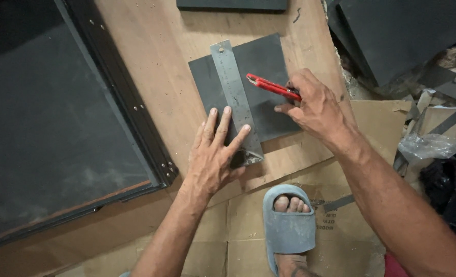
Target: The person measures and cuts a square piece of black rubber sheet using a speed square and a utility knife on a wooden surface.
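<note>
- A plywood board (156, 56) lay under the work, running from twelve o'clock down to seven.
- A big dark panel (48, 128) in a black frame (130, 97) filled the nine o'clock side, its frame studded with screws.
- Flattened cardboard (228, 231) covered the floor at six o'clock.
- A foot in a grey slide sandal (288, 225) rested on that cardboard.
- Dark sheets (402, 36) were stacked at one o'clock.
- Crumpled clear plastic (427, 146) sat at three o'clock, beside black bags (451, 190).
- Another dark piece (232, 4) lay at twelve o'clock.

Flattened brown cardboard box (335, 215) (dark print) underfoot, clear plastic bag (427, 146) crumpled at right
</note>
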